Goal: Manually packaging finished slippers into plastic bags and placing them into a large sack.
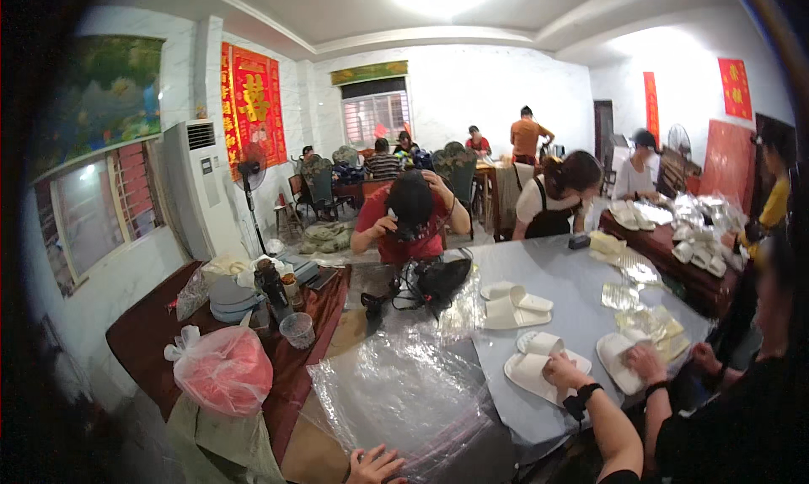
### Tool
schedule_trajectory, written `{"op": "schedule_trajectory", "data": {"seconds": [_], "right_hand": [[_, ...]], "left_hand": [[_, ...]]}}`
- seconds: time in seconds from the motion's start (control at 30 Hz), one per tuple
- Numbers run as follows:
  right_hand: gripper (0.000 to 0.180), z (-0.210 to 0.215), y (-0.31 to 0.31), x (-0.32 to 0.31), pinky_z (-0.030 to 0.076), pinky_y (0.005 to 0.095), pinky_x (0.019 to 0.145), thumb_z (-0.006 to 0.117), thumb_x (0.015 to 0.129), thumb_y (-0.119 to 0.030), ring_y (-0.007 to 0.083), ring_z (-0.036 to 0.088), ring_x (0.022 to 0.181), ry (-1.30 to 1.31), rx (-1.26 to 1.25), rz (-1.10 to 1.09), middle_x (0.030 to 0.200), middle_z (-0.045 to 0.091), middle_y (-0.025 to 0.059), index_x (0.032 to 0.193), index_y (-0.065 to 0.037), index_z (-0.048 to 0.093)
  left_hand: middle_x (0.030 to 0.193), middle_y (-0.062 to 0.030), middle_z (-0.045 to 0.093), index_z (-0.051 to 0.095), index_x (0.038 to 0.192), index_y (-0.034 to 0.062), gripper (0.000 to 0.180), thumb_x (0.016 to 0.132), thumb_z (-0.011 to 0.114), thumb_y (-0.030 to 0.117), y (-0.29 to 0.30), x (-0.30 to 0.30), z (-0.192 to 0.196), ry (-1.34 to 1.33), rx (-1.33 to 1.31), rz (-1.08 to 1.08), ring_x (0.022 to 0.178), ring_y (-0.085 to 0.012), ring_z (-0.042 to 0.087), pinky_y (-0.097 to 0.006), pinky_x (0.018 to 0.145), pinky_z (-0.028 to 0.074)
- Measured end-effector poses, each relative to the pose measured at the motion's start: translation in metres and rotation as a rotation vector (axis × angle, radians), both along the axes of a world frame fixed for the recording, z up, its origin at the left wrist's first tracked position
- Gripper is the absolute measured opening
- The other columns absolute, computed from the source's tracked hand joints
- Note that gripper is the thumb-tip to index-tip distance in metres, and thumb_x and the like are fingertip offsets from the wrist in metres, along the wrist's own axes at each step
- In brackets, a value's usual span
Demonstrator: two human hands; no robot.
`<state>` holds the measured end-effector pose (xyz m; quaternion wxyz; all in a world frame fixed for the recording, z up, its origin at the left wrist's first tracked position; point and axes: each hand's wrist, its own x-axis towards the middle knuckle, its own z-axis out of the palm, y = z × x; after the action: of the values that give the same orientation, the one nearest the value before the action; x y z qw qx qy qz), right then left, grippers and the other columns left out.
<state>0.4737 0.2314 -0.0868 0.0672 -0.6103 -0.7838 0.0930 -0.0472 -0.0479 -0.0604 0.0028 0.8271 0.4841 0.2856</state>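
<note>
Several clear, crinkled plastic bags (pixel 404 391) lie stacked before me on the grey table (pixel 573 282), long axis running away from me, far end tipped right. My left hand (pixel 375 465) rests spread-fingered on their near edge, gripping nothing. White slippers (pixel 514 309) beyond look unwrapped; my right hand is unseen.

Grey table (pixel 573 286), centre frame: white slippers (pixel 514 307), clear plastic sheets (pixel 404 391), gold packets (pixel 624 297), black bag (pixel 438 280).
</note>
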Motion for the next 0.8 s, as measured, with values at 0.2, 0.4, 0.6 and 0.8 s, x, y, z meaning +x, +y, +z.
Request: {"op": "schedule_trajectory", "data": {"seconds": [0.2,0.4,0.6,0.8], "right_hand": [[0.024,0.040,-0.062,-0.049,0.041,0.0665,0.091,0.058,0.092,-0.022,0.0392,0.048,0.118,0.159,0.084,-0.028,0.119,0.056,0.0138,0.111,-0.015,0.072],[0.021,0.049,-0.098,-0.067,0.039,0.0654,0.088,0.061,0.088,-0.019,0.0364,0.047,0.121,0.163,0.262,-0.013,0.115,0.054,0.0107,0.106,-0.011,0.068],[0.028,0.035,-0.109,-0.061,0.037,0.0542,0.090,0.062,0.088,-0.018,0.0299,0.047,0.123,0.093,0.137,-0.042,0.117,0.054,0.0083,0.115,-0.016,0.067],[0.029,0.024,-0.099,-0.062,0.037,0.0540,0.089,0.062,0.083,-0.014,0.0298,0.045,0.128,0.094,0.162,-0.088,0.121,0.055,0.0084,0.112,-0.014,0.068]], "left_hand": [[0.137,-0.0140,0.062,0.068,0.124,0.0108,0.044,0.083,0.075,0.024,0.009,-0.001,0.004,-0.016,-0.013,-0.056,0.131,-0.0384,0.051,-0.062,0.107,0.029],[0.140,-0.0184,0.058,0.065,0.129,0.0094,0.047,0.083,0.075,0.017,0.009,-0.006,0.034,0.071,-0.214,-0.114,0.130,-0.0417,0.051,-0.059,0.103,0.036],[0.139,-0.0239,0.057,0.064,0.130,0.0094,0.047,0.085,0.074,0.014,0.023,-0.017,0.021,0.001,-0.147,-0.173,0.132,-0.0447,0.049,-0.059,0.105,0.040],[0.145,-0.0159,0.053,0.065,0.132,0.0198,0.049,0.085,0.076,0.025,0.015,-0.011,0.020,0.110,-0.232,-0.117,0.138,-0.0419,0.045,-0.073,0.108,0.029]]}}
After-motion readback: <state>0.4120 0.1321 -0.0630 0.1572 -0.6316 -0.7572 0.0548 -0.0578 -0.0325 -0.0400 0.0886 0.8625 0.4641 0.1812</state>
